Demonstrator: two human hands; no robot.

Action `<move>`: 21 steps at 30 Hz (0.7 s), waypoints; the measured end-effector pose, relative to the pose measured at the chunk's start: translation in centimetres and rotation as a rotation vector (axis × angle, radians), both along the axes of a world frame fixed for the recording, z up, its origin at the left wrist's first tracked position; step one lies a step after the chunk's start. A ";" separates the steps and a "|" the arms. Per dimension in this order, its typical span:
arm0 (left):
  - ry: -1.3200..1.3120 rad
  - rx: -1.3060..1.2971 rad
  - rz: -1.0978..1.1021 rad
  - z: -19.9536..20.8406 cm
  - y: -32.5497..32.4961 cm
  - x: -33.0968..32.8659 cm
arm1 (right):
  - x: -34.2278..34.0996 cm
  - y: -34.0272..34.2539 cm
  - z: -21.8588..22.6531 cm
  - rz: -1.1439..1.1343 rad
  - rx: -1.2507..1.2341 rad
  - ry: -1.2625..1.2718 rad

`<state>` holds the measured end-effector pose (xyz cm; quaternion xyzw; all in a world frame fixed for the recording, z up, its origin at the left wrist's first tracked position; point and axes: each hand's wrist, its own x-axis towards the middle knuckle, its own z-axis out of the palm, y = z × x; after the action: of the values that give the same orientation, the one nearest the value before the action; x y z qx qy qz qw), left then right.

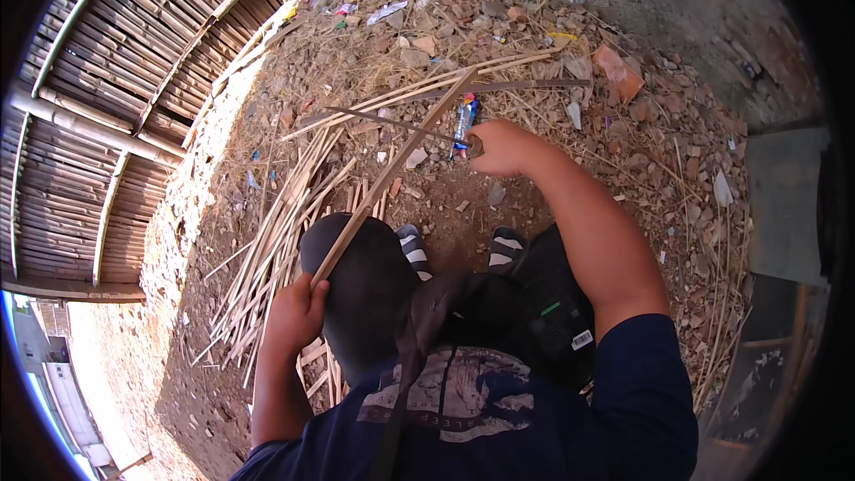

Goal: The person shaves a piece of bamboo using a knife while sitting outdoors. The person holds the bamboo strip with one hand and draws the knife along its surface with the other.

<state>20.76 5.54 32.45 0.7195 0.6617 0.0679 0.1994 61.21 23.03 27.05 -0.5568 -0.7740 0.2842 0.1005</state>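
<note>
My left hand (296, 310) is closed around the near end of a long, flat bamboo strip (378, 185). The strip slants up and away to the right, passing over my dark-clad left knee (361, 258). Farther out, my right hand (506, 150) grips the handle of a knife with a long, narrow, dark blade (378, 119). That blade points left and crosses the strip toward its far end; whether it is cutting in, I cannot tell. Just beyond the knife handle, a small blue wrapper (464, 121) lies on the ground.
Many split bamboo strips (280, 245) lie in a loose pile left of my legs, others beyond the knife. My feet wear striped footwear (505, 249). Rubble and litter (427, 31) cover the ground. A bamboo-slat structure (125, 62) stands at left, a wall (712, 18) at right.
</note>
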 end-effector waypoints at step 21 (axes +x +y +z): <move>0.057 -0.027 -0.029 0.6 0.3 0.2 | 0.4 0.9 -1.3 -0.075 -0.023 -0.026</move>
<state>20.97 5.86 33.08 0.7279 0.6576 0.0354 0.1910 61.59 23.92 25.76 -0.5903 -0.7505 0.2817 0.0945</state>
